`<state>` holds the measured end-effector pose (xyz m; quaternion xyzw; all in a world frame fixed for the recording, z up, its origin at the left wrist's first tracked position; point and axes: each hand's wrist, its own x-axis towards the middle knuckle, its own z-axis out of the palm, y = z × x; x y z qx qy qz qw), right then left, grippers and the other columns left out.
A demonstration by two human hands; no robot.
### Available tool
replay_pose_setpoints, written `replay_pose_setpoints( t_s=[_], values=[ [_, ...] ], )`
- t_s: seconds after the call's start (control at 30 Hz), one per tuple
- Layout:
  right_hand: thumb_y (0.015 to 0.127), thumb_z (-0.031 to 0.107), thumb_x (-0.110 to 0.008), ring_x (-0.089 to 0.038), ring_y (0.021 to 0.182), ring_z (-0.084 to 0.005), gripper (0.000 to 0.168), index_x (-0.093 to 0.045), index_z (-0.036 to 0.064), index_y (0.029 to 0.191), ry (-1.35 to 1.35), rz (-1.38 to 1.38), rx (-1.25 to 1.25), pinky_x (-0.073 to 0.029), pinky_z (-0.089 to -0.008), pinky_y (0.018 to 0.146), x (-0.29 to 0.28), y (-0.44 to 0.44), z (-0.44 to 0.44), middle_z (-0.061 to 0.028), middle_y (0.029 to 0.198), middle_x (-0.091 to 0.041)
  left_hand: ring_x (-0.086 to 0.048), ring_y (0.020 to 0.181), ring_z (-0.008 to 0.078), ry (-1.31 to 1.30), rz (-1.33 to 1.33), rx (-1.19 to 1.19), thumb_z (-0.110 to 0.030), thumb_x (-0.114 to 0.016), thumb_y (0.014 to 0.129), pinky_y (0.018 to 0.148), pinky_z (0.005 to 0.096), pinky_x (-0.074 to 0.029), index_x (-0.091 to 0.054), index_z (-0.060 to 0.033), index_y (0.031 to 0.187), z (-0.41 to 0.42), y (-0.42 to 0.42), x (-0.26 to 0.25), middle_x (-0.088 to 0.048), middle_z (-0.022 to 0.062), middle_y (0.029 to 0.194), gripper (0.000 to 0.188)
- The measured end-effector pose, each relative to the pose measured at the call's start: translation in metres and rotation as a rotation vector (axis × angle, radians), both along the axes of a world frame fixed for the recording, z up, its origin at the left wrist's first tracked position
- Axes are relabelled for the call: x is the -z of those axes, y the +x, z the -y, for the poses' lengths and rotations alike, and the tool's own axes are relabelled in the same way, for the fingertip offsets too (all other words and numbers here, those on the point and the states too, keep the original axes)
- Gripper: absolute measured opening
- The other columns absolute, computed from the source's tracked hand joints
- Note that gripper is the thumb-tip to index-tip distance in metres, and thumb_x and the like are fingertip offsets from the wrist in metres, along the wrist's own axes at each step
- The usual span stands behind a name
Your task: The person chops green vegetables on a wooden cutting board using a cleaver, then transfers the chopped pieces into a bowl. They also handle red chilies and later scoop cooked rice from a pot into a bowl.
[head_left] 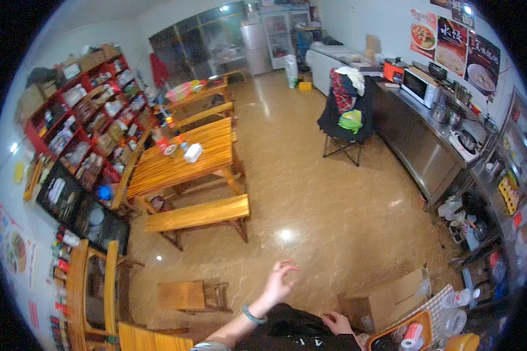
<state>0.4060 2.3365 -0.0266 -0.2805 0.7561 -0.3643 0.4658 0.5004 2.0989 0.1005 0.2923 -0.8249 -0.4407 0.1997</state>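
My left hand (pixel 282 281) is raised over the tiled floor (pixel 316 228), fingers apart and slightly curled, with nothing in it. A pale green bangle (pixel 253 315) circles that wrist. Lower and to the right, my right hand (pixel 336 323) hangs beside my dark clothing (pixel 290 329); its fingers are loosely spread and no object shows in them. Nearest to it stands an open cardboard box (pixel 391 298). Beyond the box, an orange-brown tray (pixel 428 322) holding a roll and other items rests on a checked cloth.
A small wooden stool (pixel 182 295) stands at the lower left. Further off are a wooden bench (pixel 202 213) and a wooden table (pixel 184 164). A folding chair (pixel 347 114) draped with clothes stands before a steel counter (pixel 417 145). Red shelves (pixel 88 114) line the left wall.
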Motion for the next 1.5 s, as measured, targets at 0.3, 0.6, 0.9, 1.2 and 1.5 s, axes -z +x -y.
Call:
replay_pose_setpoints(
  t_s=[0.3, 0.6, 0.9, 1.2, 1.5],
  values=[
    [0.078, 0.027, -0.051, -0.048, 0.097, -0.0245, 0.046, -0.039, -0.003, 0.110, -0.143, 0.735, 0.429, -0.041, -0.0332, 0.080, 0.095, -0.163, 0.143, -0.0138, 0.106, -0.049, -0.046, 0.099, 0.0232, 0.032, 0.026, 0.093, -0.008, -0.061, 0.063, 0.078, 0.0324, -0.042, -0.054, -0.0061, 0.090, 0.228, -0.206, 0.052, -0.045, 0.0117, 0.105, 0.028],
    [0.079, 0.029, -0.048, -0.051, 0.091, -0.0303, 0.049, -0.035, -0.003, 0.114, -0.285, 0.883, 0.613, -0.044, -0.0344, 0.074, 0.106, -0.346, 0.166, -0.0216, 0.102, -0.050, -0.050, 0.090, 0.0201, 0.189, -0.070, 0.580, -0.004, -0.059, 0.065, 0.075, 0.0300, -0.043, -0.055, -0.0051, 0.090, 0.316, -0.496, 0.013, -0.045, 0.0103, 0.107, 0.025],
    [0.077, 0.013, -0.049, -0.056, 0.066, -0.0165, 0.019, -0.054, -0.001, 0.089, -0.382, 0.270, 0.934, -0.045, -0.0268, 0.057, 0.055, -0.585, 0.212, -0.0091, 0.078, -0.057, -0.056, 0.074, 0.0131, 0.495, 0.034, 0.549, 0.005, -0.055, 0.068, 0.066, 0.0232, -0.046, -0.055, 0.0001, 0.088, 0.339, -0.766, 0.049, -0.057, 0.0068, 0.088, 0.021],
    [0.079, 0.014, -0.048, -0.054, 0.069, -0.0130, 0.024, -0.051, 0.000, 0.098, -0.237, -0.030, 0.988, -0.044, -0.0246, 0.063, -0.041, -0.909, 0.274, -0.0080, 0.081, -0.057, -0.052, 0.086, 0.0146, 0.626, -0.106, 0.602, -0.024, -0.041, 0.085, 0.078, 0.0278, -0.037, -0.054, 0.0003, 0.093, 0.364, -1.030, -0.039, -0.057, 0.0078, 0.091, 0.028],
    [0.079, 0.016, -0.049, -0.055, 0.071, -0.0144, 0.027, -0.048, -0.001, 0.101, -0.409, 0.013, 0.975, -0.043, -0.0251, 0.063, -0.023, -1.150, 0.285, -0.0083, 0.083, -0.057, -0.051, 0.091, 0.0351, 1.319, -0.166, 0.912, -0.025, -0.053, 0.077, 0.069, 0.0381, -0.046, -0.027, -0.0046, 0.120, 0.377, -1.431, -0.098, -0.032, 0.0131, 0.120, 0.054]
  ],
)
